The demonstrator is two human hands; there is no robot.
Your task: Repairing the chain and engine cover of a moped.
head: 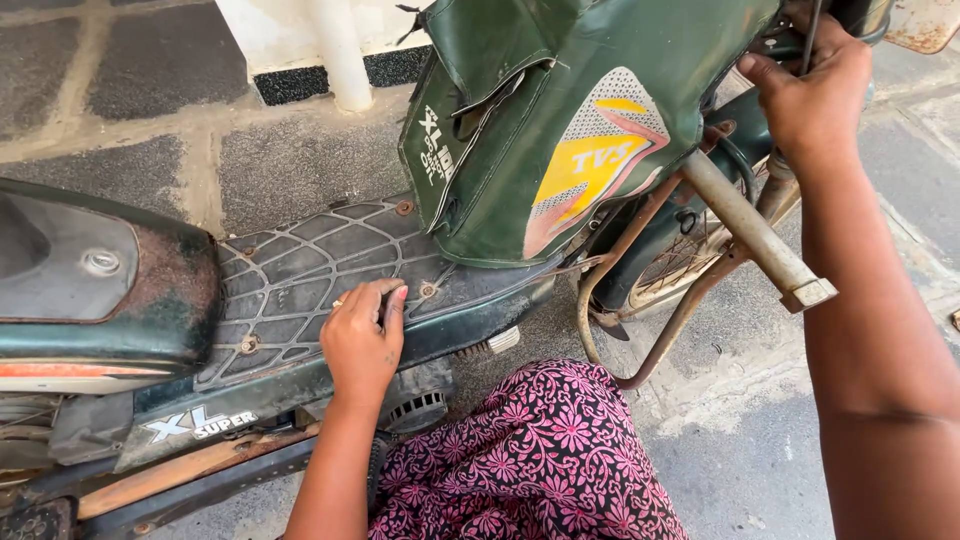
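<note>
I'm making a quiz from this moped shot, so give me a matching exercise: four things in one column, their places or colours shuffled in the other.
1. left hand
2. right hand
3. cover
4. skirt

A. pink flowers, bottom centre
B. flat on the footboard
C. green, draped over the front
D. gripping a bar, top right

Pairs: 1-B, 2-D, 3-C, 4-A

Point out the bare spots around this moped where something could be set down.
Free: the footboard between the left hand and the seat; the paved ground beyond the moped, up to the white post; the concrete beside the floral skirt. Crowded: around the front wheel, leg guard bar and right hand.
</note>
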